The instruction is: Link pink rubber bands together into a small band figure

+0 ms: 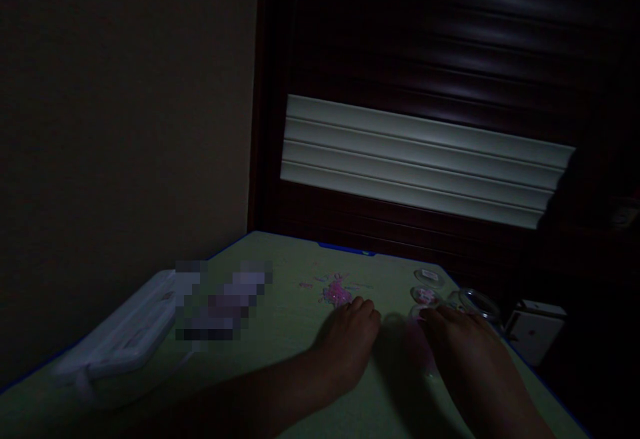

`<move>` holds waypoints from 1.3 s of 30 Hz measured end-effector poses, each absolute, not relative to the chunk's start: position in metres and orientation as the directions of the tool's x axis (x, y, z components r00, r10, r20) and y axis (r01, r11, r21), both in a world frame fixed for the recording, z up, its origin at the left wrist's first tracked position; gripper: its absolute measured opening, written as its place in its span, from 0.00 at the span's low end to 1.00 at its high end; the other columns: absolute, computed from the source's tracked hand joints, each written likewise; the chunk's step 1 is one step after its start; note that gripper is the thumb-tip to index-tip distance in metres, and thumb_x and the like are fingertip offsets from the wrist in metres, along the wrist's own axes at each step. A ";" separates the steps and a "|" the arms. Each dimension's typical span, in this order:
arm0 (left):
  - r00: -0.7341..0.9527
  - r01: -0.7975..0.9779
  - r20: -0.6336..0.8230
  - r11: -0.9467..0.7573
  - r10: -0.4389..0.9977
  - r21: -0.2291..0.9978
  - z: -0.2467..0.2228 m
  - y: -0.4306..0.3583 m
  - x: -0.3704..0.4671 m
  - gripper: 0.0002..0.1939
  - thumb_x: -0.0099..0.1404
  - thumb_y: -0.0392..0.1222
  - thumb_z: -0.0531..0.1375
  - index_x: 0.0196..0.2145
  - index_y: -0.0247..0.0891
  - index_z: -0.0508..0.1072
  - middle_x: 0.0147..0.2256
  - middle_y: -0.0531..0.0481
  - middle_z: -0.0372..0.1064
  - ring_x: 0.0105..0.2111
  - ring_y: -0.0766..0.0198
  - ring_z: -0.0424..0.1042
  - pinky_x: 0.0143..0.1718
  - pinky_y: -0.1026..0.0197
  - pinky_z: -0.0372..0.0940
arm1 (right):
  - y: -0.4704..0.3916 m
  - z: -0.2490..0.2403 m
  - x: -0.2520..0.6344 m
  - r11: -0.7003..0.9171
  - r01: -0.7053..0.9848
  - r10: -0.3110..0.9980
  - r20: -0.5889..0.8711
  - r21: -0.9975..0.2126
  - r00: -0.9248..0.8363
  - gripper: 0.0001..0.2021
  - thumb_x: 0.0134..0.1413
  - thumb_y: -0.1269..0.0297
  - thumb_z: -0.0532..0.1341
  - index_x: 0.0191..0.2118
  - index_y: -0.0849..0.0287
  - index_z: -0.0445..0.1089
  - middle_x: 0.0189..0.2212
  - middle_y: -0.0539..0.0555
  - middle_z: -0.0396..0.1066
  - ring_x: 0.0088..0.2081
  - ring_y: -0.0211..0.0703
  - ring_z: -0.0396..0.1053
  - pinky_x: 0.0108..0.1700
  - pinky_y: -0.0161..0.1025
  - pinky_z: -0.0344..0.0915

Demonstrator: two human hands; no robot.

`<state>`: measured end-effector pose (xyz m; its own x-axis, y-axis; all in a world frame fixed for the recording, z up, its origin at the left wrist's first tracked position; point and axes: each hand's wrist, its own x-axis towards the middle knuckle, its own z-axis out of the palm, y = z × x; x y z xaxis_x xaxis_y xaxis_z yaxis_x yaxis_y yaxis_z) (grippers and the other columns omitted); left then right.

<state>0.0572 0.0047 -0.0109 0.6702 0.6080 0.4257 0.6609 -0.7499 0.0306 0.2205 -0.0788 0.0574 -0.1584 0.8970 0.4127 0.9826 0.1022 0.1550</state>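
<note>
A small heap of pink beads or bits (337, 294) lies on the pale green table (280, 372), with thin loose pieces scattered around it. Just in front of the heap is my left hand (353, 336), its fingers curled in; whatever they may hold is hidden. My right hand (463, 342) is closed at the rim of a clear container with pink contents (419, 346), which its fingers partly cover. The dim light makes the exact grip hard to see.
Small round clear containers or lids (429, 278) sit at the table's right edge, one with red and white contents (425, 296). A round clear-rimmed piece (479, 304) is beside my right hand. At left are a white power strip-like object (130, 326) and a blurred-out item (225, 302). A white box (536, 329) stands beyond the table.
</note>
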 end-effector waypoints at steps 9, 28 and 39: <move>0.643 0.670 0.446 -0.740 0.622 0.065 -0.002 -0.004 0.058 0.12 0.60 0.25 0.47 0.39 0.36 0.61 0.39 0.47 0.60 0.40 0.59 0.58 0.42 0.56 0.58 | -0.080 0.063 0.211 0.131 0.977 0.894 0.405 0.170 -0.190 0.13 0.49 0.80 0.53 0.32 0.57 0.71 0.32 0.53 0.72 0.35 0.45 0.69 0.39 0.41 0.55; 0.633 0.585 0.529 -0.797 0.565 0.152 0.003 -0.012 0.057 0.14 0.57 0.24 0.47 0.39 0.36 0.61 0.39 0.48 0.60 0.39 0.59 0.58 0.41 0.55 0.60 | -0.074 0.048 0.206 0.364 0.913 0.713 0.574 0.186 -0.401 0.09 0.45 0.78 0.60 0.28 0.56 0.70 0.24 0.47 0.69 0.27 0.40 0.66 0.32 0.35 0.53; 0.668 0.553 0.526 -0.824 0.527 0.123 0.003 -0.013 0.056 0.15 0.53 0.24 0.49 0.38 0.35 0.61 0.39 0.49 0.60 0.38 0.60 0.58 0.42 0.56 0.60 | -0.072 0.048 0.206 0.330 0.919 0.734 0.554 0.217 -0.394 0.13 0.40 0.84 0.59 0.26 0.57 0.69 0.24 0.47 0.69 0.27 0.40 0.65 0.32 0.35 0.52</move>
<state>0.0559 -0.0131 0.0034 0.6678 0.5271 0.5256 0.5533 -0.8238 0.1232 0.2063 -0.0723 0.0479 -0.3943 0.7335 0.5536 0.9187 0.3299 0.2172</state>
